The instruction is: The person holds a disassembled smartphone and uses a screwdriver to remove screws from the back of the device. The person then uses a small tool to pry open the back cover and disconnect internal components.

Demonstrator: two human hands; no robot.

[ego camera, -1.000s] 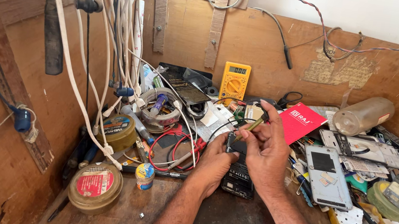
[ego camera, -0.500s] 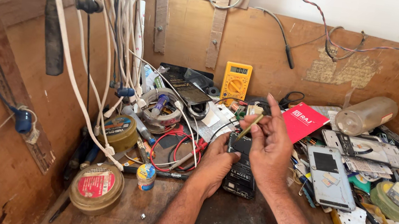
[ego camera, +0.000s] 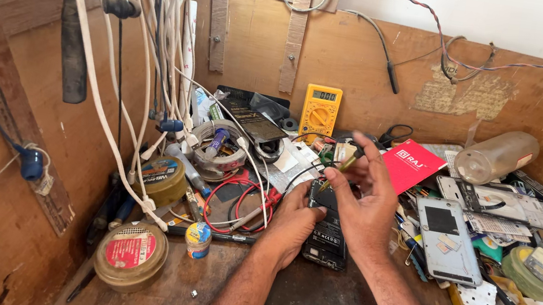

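At table centre: left hand (ego camera: 291, 221) pressing down opened dark phone (ego camera: 326, 231), gripping its left edge. Right hand (ego camera: 366, 201) now lifting slightly toward 12 o'clock, pinching thin tool (ego camera: 342, 168), tip hovering just above phone. Yellow multimeter (ego camera: 320, 112) sitting at 12 o'clock, untouched.

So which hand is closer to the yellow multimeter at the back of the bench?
Right. The right hand is raised with its fingertips just below and right of the yellow multimeter; the left hand sits lower, pressing on the opened phone.

An opened black phone (ego camera: 325, 236) lies flat on the bench; a thin screwdriver (ego camera: 341, 169) slants above it.
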